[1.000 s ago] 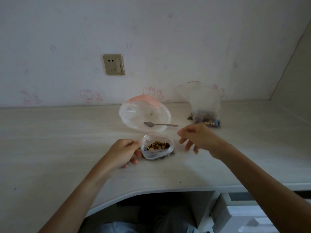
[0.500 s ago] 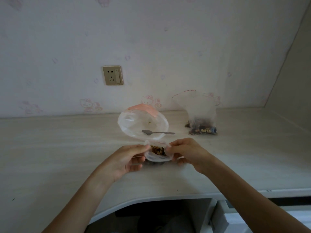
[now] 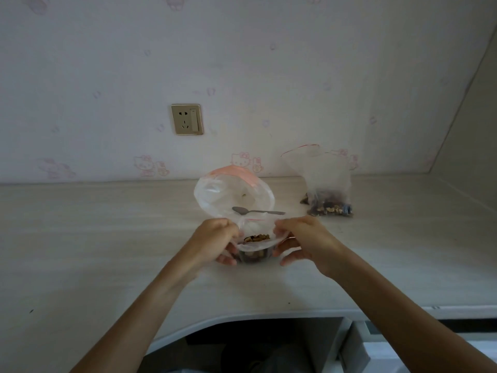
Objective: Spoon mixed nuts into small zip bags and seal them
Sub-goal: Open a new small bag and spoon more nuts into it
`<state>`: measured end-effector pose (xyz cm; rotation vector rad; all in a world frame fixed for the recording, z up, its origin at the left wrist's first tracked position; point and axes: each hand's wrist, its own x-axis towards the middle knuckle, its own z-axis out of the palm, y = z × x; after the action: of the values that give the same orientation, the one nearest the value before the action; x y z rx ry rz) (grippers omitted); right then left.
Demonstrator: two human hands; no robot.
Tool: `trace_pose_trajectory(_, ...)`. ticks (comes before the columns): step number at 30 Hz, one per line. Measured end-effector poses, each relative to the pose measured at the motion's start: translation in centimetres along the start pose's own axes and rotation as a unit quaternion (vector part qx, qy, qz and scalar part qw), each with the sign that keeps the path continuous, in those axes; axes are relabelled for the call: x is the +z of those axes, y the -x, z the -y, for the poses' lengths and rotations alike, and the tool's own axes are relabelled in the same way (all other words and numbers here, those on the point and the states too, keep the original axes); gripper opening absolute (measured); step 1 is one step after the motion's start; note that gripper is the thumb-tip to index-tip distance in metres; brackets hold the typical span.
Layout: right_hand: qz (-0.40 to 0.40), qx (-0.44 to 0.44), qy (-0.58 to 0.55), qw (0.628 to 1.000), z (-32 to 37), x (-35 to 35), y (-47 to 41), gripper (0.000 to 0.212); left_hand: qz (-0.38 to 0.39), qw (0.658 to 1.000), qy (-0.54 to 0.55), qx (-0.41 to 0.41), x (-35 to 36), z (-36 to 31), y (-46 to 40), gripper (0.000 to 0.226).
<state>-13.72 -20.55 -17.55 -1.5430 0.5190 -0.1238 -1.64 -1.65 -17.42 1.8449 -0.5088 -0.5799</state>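
A small clear zip bag (image 3: 255, 244) with mixed nuts in its bottom stands on the desk between my hands. My left hand (image 3: 215, 239) pinches its left top edge and my right hand (image 3: 301, 238) pinches its right top edge; the mouth gapes open between them. Just behind lies a metal spoon (image 3: 256, 211), resting on a large open clear bag with a pink rim (image 3: 228, 195). At the back right stands another clear zip bag (image 3: 326, 195) holding nuts at its bottom.
The pale wooden desk (image 3: 107, 238) runs along a wall with a gold socket plate (image 3: 187, 119). A side wall closes the right end. The desk's front edge curves inward near my body, with white drawers (image 3: 403, 351) below right.
My right hand came from beside the small bag to take its right edge. Both hands have lifted and spread the bag's top. The camera has tilted upward.
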Motion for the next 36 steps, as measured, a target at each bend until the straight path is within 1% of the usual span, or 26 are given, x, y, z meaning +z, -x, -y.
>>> trace_pose_trajectory(1,0.019,0.004,-0.048,0.999,-0.2,-0.4,-0.1,0.034,0.049,0.994,0.093,-0.033,-0.2,-0.2,0.0,0.022)
trace_pose_trajectory(2,0.037,0.007,-0.094,0.995,-0.4,-0.8,-0.3,0.038,0.092,0.981,0.161,-0.056,-0.6,-0.2,-0.1,0.028)
trace_pose_trajectory(4,0.07,0.011,-0.179,0.981,-0.7,-1.4,-0.5,0.04,0.149,0.954,0.244,-0.086,-1.2,-0.1,-0.2,0.033)
trace_pose_trajectory(5,0.084,0.012,-0.212,0.974,-0.9,-1.7,-0.6,0.039,0.164,0.944,0.27,-0.098,-1.4,0.0,-0.3,0.033)
trace_pose_trajectory(7,0.106,0.007,-0.243,0.964,-1.1,-2.0,-0.6,0.032,0.166,0.933,0.298,-0.116,-1.5,0.3,-0.5,0.033)
trace_pose_trajectory(9,0.122,-0.005,-0.255,0.959,-1.2,-2.1,-0.7,0.026,0.153,0.933,0.305,-0.118,-1.4,0.6,-0.6,0.031)
trace_pose_trajectory(11,0.13,-0.021,-0.26,0.957,-1.1,-2.0,-0.7,0.022,0.137,0.942,0.291,-0.101,-1.1,0.6,-0.5,0.024)
trace_pose_trajectory(13,0.116,-0.041,-0.25,0.96,-0.8,-1.9,-0.7,0.019,0.111,0.954,0.269,-0.078,-0.9,0.2,-0.5,0.016)
trace_pose_trajectory(15,0.075,-0.076,-0.199,0.974,-0.3,-1.6,-0.4,0.012,0.067,0.967,0.239,-0.052,-0.8,-0.4,-0.5,0.01)
trace_pose_trajectory(17,0.009,-0.118,-0.113,0.987,0.4,-1.1,0.2,0.002,0.002,0.982,0.188,-0.014,-0.9,-1.0,-0.7,0.022)
trace_pose_trajectory(18,-0.039,-0.147,-0.052,0.987,0.6,-0.8,0.5,0.008,-0.039,0.988,0.149,0.017,-1.0,-1.2,-0.8,0.027)
trace_pose_trajectory(19,-0.091,-0.187,0.021,0.978,0.8,-0.3,0.7,0.014,-0.085,0.99,0.092,0.059,-1.0,-1.4,-0.9,0.03)
trace_pose_trajectory(20,-0.14,-0.233,0.102,0.957,1.1,0.1,0.9,0.019,-0.128,0.986,0.019,0.109,-1.0,-1.5,-0.9,0.029)
trace_pose_trajectory(22,-0.209,-0.311,0.25,0.893,1.4,0.7,1.1,0.026,-0.184,0.951,-0.159,0.192,-1.0,-1.5,-1.0,0.021)
trace_pose_trajectory(23,-0.225,-0.327,0.298,0.868,1.5,0.7,1.2,0.026,-0.194,0.93,-0.235,0.203,-0.9,-1.4,-0.9,0.018)
trace_pose_trajectory(24,-0.227,-0.322,0.322,0.861,1.7,0.5,1.2,0.024,-0.189,0.924,-0.275,0.185,-1.0,-1.3,-0.8,0.014)
trace_pose_trajectory(25,-0.218,-0.304,0.321,0.87,1.8,0.2,1.3,0.02,-0.169,0.938,-0.263,0.147,-1.0,-1.3,-0.6,0.01)
trace_pose_trajectory(26,-0.2,-0.278,0.299,0.891,1.8,-0.1,1.3,0.014,-0.14,0.962,-0.214,0.101,-1.0,-1.4,-0.6,0.009)
trace_pose_trajectory(27,-0.174,-0.246,0.261,0.917,1.9,-0.3,1.3,0.01,-0.105,0.983,-0.142,0.051,-0.9,-1.5,-0.4,0.012)
trace_pose_trajectory(28,-0.142,-0.208,0.209,0.945,1.8,-0.6,1.3,0.011,-0.067,0.996,-0.065,0.01,-0.9,-1.6,-0.2,0.015)
trace_pose_trajectory(29,-0.101,-0.165,0.144,0.971,1.7,-0.8,1.3,0.015,-0.029,0.999,0.0,-0.022,-0.8,-1.8,-0.1,0.016)
trace_pose_trajectory(30,-0.052,-0.123,0.076,0.988,1.7,-1.0,1.2,0.017,0.004,0.998,0.049,-0.04,-0.8,-2.0,0.1,0.017)
trace_pose_trajectory(31,-0.006,-0.092,0.015,0.996,1.6,-1.1,1.1,0.019,0.032,0.995,0.085,-0.045,-0.9,-2.0,0.2,0.019)
trace_pose_trajectory(33,0.068,-0.064,-0.074,0.993,1.5,-1.6,0.9,0.03,0.084,0.985,0.147,-0.036,-1.2,-1.8,0.2,0.027)
trace_pose_trajectory(34,0.094,-0.058,-0.116,0.987,1.5,-1.9,0.7,0.032,0.11,0.977,0.182,-0.034,-1.3,-1.6,0.2,0.034)
trace_pose_trajectory(36,0.125,-0.045,-0.207,0.969,1.2,-2.2,0.5,0.029,0.15,0.953,0.261,-0.044,-1.9,-1.3,0.1,0.046)
